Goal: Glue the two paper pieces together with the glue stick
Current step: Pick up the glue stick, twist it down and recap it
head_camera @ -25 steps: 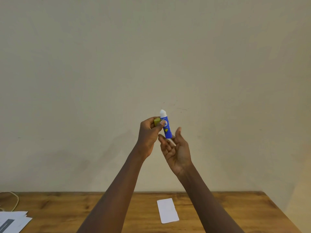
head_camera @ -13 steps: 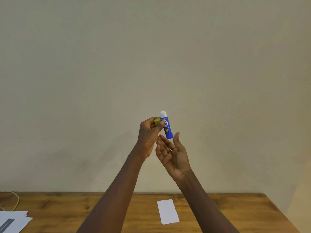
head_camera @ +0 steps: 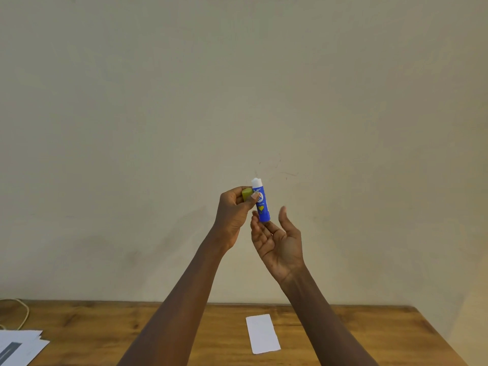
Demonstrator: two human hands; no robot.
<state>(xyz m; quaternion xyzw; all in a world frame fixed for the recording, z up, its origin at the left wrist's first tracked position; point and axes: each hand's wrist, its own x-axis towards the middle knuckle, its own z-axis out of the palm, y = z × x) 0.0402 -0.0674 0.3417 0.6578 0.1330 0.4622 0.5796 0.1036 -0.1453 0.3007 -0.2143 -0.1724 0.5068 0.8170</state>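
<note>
Blue plastic is what I am seeing first: the glue stick (head_camera: 261,203) is standing nearly upright in the air, its white glue tip uncovered and pointing up, well above the bench (head_camera: 87,326). My left hand (head_camera: 233,213) is closing on it, thumb pressing across the label near the top of the tube, and the same hand is also clamping the yellow-green cap (head_camera: 247,194) against its curled fingers just beside the tube. My right hand (head_camera: 280,241) is sitting below and to the right with the palm turned up and the fingers spread apart, gripping nothing; its fingertips (head_camera: 257,220) are reaching to the base of the tube, and I think they are touching it, though the angle is making that hard to confirm. Both bare forearms are rising from the bottom edge toward the middle of the view.

Further out, one white paper piece (head_camera: 262,334) is lying flat on the wooden bench between my forearms, well below the glue stick. At the far left edge a stack of white sheets (head_camera: 19,346) is lying on the bench, with a pale cord (head_camera: 22,310) looping behind it. A plain beige wall (head_camera: 237,88) is filling everything above.
</note>
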